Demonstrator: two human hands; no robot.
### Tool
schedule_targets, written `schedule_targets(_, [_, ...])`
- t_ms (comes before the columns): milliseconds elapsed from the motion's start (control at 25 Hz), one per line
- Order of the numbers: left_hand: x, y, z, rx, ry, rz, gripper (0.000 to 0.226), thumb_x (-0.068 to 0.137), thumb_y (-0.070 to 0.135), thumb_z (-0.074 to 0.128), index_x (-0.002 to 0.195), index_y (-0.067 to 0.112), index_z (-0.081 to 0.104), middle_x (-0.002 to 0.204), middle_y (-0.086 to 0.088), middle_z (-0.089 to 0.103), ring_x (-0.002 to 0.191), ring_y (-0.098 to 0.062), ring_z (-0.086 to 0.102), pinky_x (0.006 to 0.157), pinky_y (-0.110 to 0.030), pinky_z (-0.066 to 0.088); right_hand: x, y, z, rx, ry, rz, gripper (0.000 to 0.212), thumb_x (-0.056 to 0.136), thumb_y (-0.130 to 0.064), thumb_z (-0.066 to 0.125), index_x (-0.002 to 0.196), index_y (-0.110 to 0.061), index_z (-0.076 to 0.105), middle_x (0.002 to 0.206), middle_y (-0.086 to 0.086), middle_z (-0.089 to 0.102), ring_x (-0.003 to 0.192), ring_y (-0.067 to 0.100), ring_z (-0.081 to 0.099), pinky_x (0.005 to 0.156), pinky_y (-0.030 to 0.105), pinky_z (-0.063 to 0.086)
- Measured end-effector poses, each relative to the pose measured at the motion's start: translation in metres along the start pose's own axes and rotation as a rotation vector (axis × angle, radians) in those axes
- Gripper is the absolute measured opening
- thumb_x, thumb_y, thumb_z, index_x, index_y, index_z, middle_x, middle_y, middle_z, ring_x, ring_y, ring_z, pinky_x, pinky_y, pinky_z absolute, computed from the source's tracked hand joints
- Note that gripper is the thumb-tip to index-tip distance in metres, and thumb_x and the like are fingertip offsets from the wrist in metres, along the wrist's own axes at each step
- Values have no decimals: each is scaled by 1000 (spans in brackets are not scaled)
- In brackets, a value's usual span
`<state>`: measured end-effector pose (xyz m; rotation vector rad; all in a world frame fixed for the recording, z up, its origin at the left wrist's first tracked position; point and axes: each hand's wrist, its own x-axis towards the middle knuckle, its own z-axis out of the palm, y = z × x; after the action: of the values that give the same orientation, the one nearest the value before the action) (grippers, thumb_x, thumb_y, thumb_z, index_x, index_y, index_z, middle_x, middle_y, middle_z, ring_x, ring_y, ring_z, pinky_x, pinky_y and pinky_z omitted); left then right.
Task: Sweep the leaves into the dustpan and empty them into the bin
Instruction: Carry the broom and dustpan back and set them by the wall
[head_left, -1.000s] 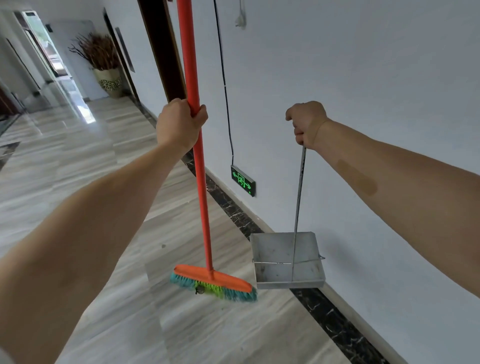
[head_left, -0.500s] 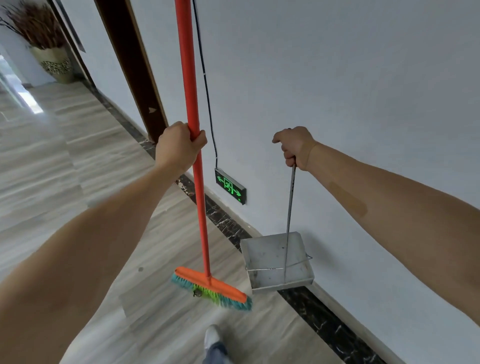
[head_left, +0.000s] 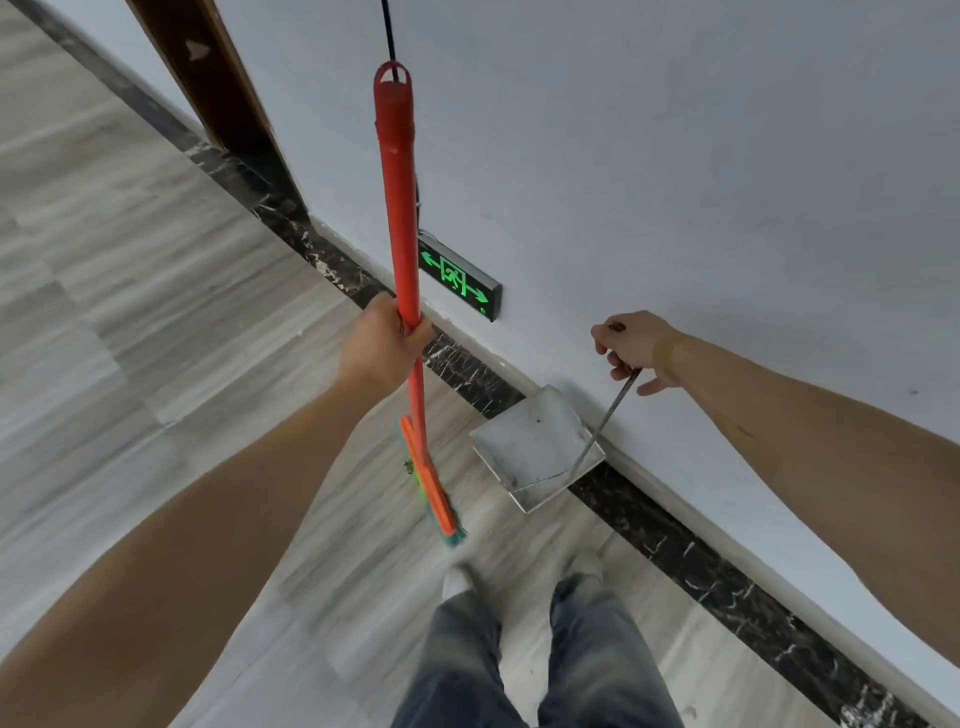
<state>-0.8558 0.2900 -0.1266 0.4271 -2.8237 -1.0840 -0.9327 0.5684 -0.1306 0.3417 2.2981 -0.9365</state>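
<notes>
Left hand (head_left: 382, 345) wrapped around orange broom (head_left: 402, 249), pole running near-upright to its head on the floor left of metal dustpan (head_left: 535, 447), right hand (head_left: 636, 351) loosely curled round the dustpan's thin handle slanting down-left, pan against the right wall; no leaves or bin visible.

Green exit sign (head_left: 459, 277) low on wall (head_left: 675, 156) — dark door frame (head_left: 218, 88) left.

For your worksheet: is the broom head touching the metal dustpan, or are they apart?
Apart. The head view shows a plain strip of bare floor between the broom head and the dustpan's nearest edge.
</notes>
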Motion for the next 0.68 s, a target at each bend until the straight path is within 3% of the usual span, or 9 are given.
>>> schedule_targets(200, [26, -71, 32, -100, 94, -179, 17, 87, 22, 57, 90, 7, 64, 92, -9, 66, 78, -17, 62, 72, -32, 52, 82, 12, 41, -196, -28, -74, 44, 90, -46, 48, 67, -11, 59, 66, 6, 54, 61, 24, 53, 73, 36, 55])
schedule_targets(360, [33, -107, 66, -112, 83, -320, 15, 88, 23, 56, 96, 18, 68, 97, -3, 66, 80, -14, 62, 76, -32, 54, 151, 30, 62, -537, -38, -220, 41, 87, -36, 42, 61, -8, 58, 67, 10, 60, 58, 26, 53, 63, 32, 47])
schedule_targets(520, [31, -124, 93, -143, 38, -437, 18, 88, 19, 58, 101, 20, 69, 88, 0, 66, 68, -10, 59, 64, -27, 50, 203, 35, 73, -754, -142, -422, 44, 93, -31, 38, 52, -14, 34, 54, 3, 41, 52, 19, 36, 52, 28, 28])
schedule_targets(680, [42, -135, 109, -149, 31, -486, 18, 86, 10, 59, 98, 16, 71, 89, 3, 68, 67, -6, 60, 58, -18, 48, 248, 39, 79, -1019, -214, -574, 48, 94, -38, 36, 52, -15, 39, 56, 2, 46, 53, 19, 43, 51, 28, 34])
